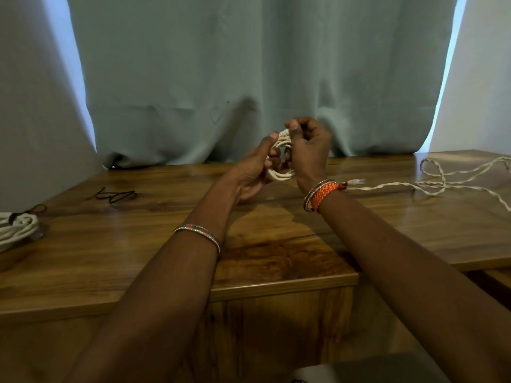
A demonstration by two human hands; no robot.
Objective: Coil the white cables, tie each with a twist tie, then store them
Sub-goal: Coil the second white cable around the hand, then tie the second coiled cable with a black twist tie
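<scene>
Left hand and right hand grip white cable coil above worktop centre. Tied coil at 9 o'clock; loose cable at 3 o'clock; black ties at 10 o'clock.

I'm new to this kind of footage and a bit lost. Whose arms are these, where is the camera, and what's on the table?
There is no machine here: a person works bare-handed, and one camera worn on their head looks forward and down. The left hand and right hand both keep a grip on a white cable coil held above the wooden table. On the table lie a loose white cable at right, black twist ties at left, and a tied white coil at the far left edge. A curtain hangs behind.
</scene>
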